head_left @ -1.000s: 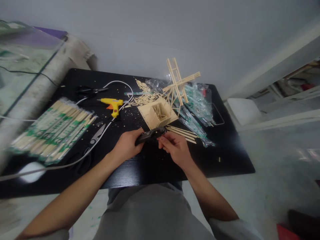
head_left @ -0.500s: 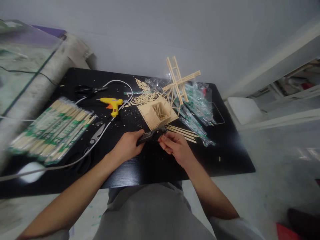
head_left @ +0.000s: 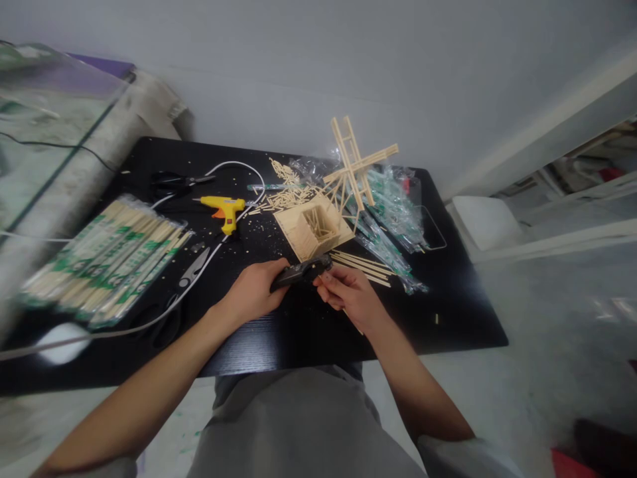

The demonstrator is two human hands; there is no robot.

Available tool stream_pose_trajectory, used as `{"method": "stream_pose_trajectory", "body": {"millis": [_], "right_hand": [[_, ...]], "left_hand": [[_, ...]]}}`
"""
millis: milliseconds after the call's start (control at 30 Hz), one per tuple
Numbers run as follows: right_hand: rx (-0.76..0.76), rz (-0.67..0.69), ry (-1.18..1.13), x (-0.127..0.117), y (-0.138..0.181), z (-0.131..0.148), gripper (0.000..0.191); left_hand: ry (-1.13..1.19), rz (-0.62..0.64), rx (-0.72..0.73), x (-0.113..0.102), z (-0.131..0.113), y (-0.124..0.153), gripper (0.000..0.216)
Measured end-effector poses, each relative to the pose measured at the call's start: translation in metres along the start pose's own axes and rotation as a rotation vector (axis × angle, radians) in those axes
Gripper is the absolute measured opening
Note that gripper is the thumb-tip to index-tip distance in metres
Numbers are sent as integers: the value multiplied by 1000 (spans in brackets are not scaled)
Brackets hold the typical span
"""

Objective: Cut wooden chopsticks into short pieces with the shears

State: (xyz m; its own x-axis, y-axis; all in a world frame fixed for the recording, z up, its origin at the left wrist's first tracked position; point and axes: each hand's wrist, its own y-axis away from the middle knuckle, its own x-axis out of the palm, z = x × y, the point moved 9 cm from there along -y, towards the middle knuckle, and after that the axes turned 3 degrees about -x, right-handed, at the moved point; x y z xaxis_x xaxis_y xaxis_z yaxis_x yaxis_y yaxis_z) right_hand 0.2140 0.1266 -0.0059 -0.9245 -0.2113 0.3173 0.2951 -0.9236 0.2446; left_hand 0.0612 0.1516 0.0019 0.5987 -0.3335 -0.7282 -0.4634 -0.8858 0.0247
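In front of the wooden model, my left hand (head_left: 255,291) is closed around a black plier-like hand tool (head_left: 300,273), whose exact kind is too dim to make out. My right hand (head_left: 348,293) pinches a thin wooden stick (head_left: 361,330) at the tool's right end; most of the stick is hidden by the fingers. Just beyond the tool stands the stick-built model (head_left: 309,234), with a hollow box on a square base. Its cross of sticks (head_left: 354,166) rises behind. Several loose sticks (head_left: 365,267) lie beyond my right hand.
A yellow glue gun (head_left: 227,207) lies left, its white cord (head_left: 204,262) crossing the black table (head_left: 259,342). Scissors (head_left: 196,265) and packed chopsticks (head_left: 107,259) are farther left. Cut stick pieces (head_left: 288,194) and plastic wrappers (head_left: 393,206) surround the model.
A length of the thin stick now shows below my right hand. Both hands hold nearly the same place, the tool still in my left.
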Motion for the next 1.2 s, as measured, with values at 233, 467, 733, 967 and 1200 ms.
{"method": "stream_pose_trajectory", "body": {"millis": [233,467,733,967,1200], "right_hand": [[-15,21,-6,3,0,2,37],[-18,-27,13,1,0,3,37],[-28,-42,2,-3,2,0,35],[-35,-47,-31,-4,-1,-3,33],[-47,-83,-8,-8,0,-8,34]], "left_hand": [[40,3,25,-1,-3,0,9],[31,17,12,0,-2,0,15],[20,39,-15,3,-3,2,14],[-1,72,-56,5,1,2,14],[-18,107,-93,11,6,3,10]]}}
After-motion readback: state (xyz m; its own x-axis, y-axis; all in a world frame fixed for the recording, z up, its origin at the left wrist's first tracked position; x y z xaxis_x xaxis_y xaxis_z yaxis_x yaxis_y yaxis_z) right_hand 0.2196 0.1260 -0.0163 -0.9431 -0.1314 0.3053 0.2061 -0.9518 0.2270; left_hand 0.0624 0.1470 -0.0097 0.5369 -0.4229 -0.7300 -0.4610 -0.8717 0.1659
